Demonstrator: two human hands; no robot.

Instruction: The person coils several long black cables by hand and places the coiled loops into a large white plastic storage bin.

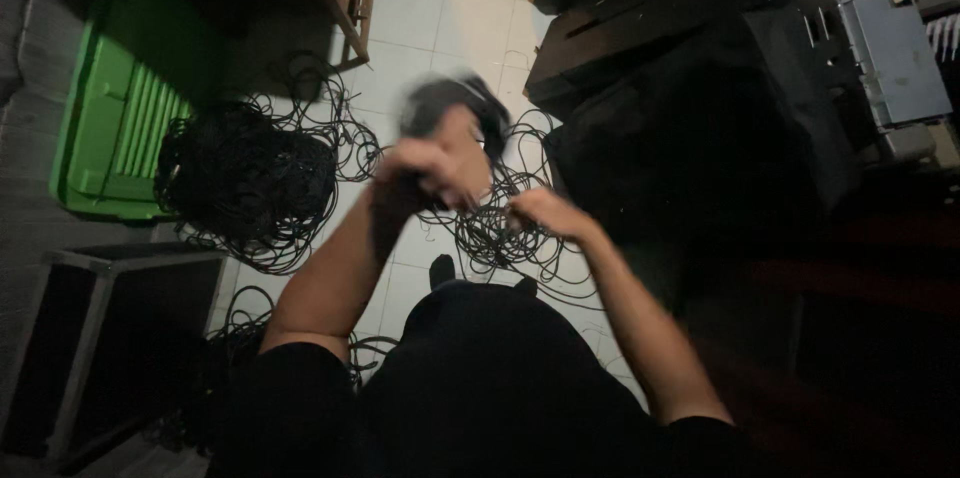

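**Hands deep in tangled cable**

Left hand [432,170] is clenched on a blurred black cable bundle [455,103]; right hand [545,213] pinches a strand. Loops trailing from the bundle to the floor [430,8] could snag or knot if tugged.

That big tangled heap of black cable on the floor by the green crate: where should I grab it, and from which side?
Probably from above, at the top middle of the cable heap. It is a dense, rounded mound there, so a grip gathers many strands at once. The loose loops trailing off its edges would likely just pull out singly. The green crate blocks the far-left side; the tiled floor side is open.
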